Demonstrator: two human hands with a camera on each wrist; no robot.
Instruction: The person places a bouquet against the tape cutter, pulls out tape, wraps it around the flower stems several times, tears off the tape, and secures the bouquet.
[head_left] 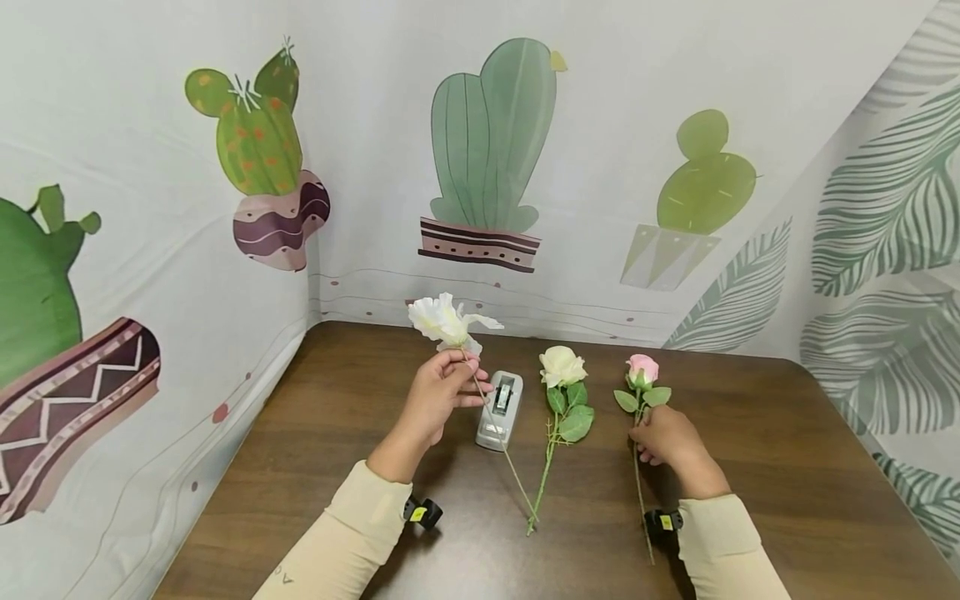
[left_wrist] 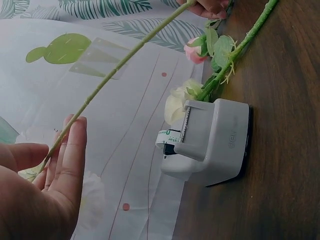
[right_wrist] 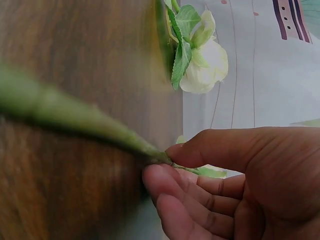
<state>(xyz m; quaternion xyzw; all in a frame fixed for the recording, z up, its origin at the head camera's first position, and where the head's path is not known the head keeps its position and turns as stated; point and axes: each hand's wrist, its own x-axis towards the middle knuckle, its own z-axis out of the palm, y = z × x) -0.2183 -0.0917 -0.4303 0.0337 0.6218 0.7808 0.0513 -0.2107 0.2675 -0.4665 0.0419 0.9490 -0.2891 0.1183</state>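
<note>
In the head view my left hand (head_left: 442,392) pinches the stem of a white flower (head_left: 446,321) just under its ruffled petals; the stem slants down to the right, over a grey tape dispenser (head_left: 510,396). My right hand (head_left: 670,437) pinches the stem of a pink rose (head_left: 642,368) below its leaves. Between the hands a cream rose (head_left: 561,367) with green leaves lies on the table. The right wrist view shows thumb and fingertips (right_wrist: 187,152) closed on the green stem. A roll of tape (left_wrist: 167,138) sits in the dispenser in the left wrist view.
The brown wooden table (head_left: 300,467) ends at the back against a white cloth (head_left: 375,167) printed with cacti and leaves. A black wrist camera (head_left: 423,512) hangs below the left sleeve, and another camera (head_left: 663,522) is at the right cuff.
</note>
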